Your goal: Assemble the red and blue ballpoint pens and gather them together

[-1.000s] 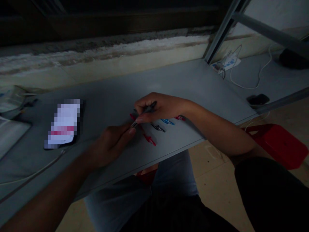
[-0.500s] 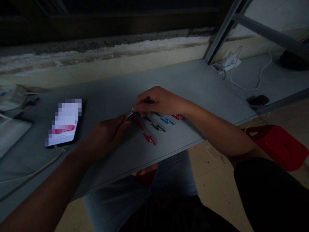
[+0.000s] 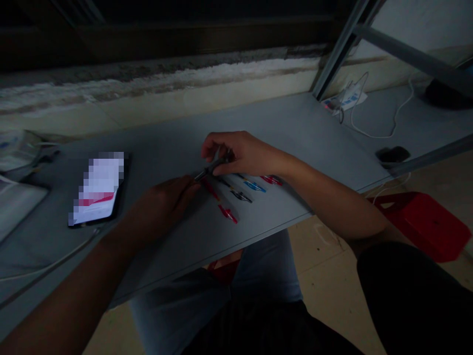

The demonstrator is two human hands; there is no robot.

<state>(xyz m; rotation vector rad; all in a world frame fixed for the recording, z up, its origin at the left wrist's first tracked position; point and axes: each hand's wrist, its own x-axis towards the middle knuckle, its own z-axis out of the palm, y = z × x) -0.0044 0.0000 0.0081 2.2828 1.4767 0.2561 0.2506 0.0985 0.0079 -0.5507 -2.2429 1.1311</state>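
Observation:
A dark pen (image 3: 211, 170) with a shiny, clear-looking end slants between my hands above the table. My left hand (image 3: 170, 199) pinches its lower left end between thumb and fingers. My right hand (image 3: 240, 153) is curled round its darker upper end. The right thumb lies along the pen, while the index finger arches away from it. Below my hands on the table lie a red pen (image 3: 226, 213), a black pen (image 3: 241, 195), a blue pen (image 3: 254, 185) and another red pen (image 3: 271, 180). My right hand covers the far ends of some of them.
A lit phone (image 3: 98, 190) lies on the grey table (image 3: 273, 207) at left, near a white cable (image 3: 55, 264). A power strip (image 3: 347, 101) with cables and a dark mouse-like object (image 3: 393, 155) sit at right. A red plastic stool (image 3: 424, 224) stands on the floor.
My right index finger has lifted away from the pen and the right thumb has slid back along it. My left hand keeps its pinch. The pens on the table have not moved.

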